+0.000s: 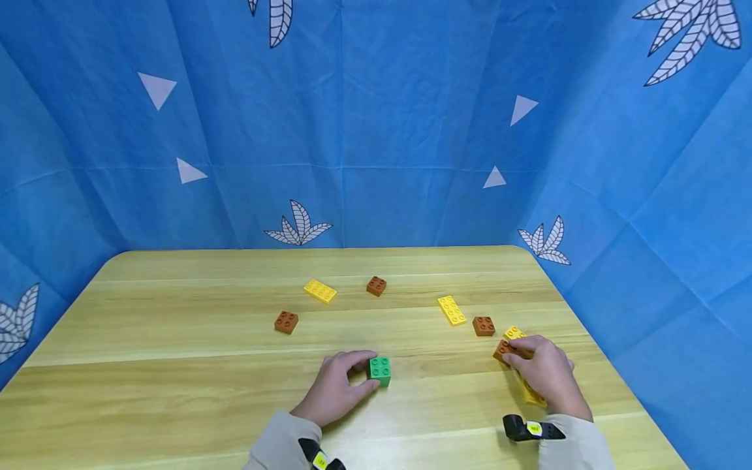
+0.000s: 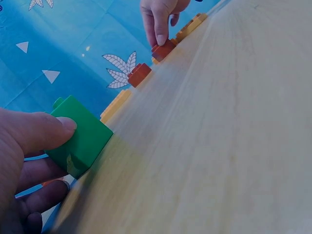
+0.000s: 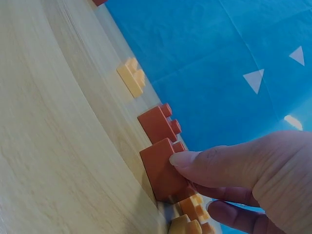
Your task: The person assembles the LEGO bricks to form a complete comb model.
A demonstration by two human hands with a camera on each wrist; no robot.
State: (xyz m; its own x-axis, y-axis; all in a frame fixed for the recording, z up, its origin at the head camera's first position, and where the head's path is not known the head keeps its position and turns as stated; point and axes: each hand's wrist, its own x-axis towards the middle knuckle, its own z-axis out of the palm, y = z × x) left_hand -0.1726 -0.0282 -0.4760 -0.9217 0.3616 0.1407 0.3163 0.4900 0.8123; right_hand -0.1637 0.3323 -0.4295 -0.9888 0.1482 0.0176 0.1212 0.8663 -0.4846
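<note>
Near the front middle of the table, my left hand (image 1: 342,386) holds a green toy brick (image 1: 380,371) between thumb and fingers. In the left wrist view the green brick (image 2: 80,136) stands on the wood with the thumb against its side. My right hand (image 1: 546,371) is at the right side, pinching a brown brick (image 1: 502,350). The right wrist view shows its thumb on that brown brick (image 3: 163,170). Yellow bricks (image 1: 514,333) lie beside and partly under the right hand, which hides some of them. Another brown brick (image 1: 484,326) sits just left of it.
Farther back on the wooden table (image 1: 176,378) lie a yellow brick (image 1: 452,311), a brown brick (image 1: 376,286), a second yellow brick (image 1: 320,291) and one more brown brick (image 1: 286,322). A blue patterned cloth (image 1: 382,130) hangs behind and along the sides.
</note>
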